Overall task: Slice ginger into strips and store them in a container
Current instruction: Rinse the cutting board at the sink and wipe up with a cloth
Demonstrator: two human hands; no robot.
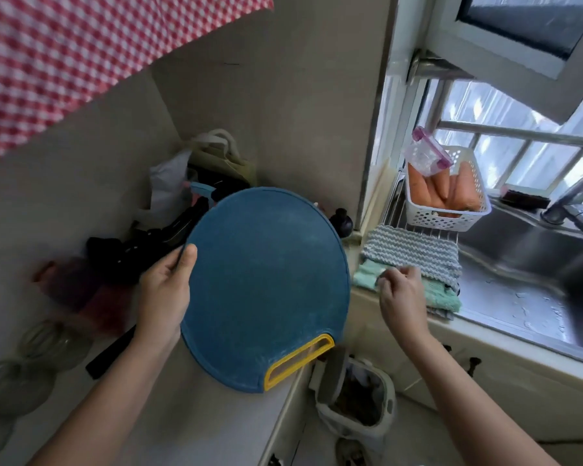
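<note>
A round blue cutting board with a yellow handle slot sits on the pale counter, its handle end jutting over the counter edge. My left hand grips the board's left rim, thumb on top. My right hand hovers to the right of the board with curled fingers, above a green cloth; whether it pinches the cloth is unclear. A clear container with a pink-clipped lid leans in a white basket. No ginger and no knife blade are visible.
The white basket holds carrots on a rack by the window. A grey knitted cloth lies beside a steel sink. Bags and dark clutter fill the back corner. Glass jars stand left. An open bin is below.
</note>
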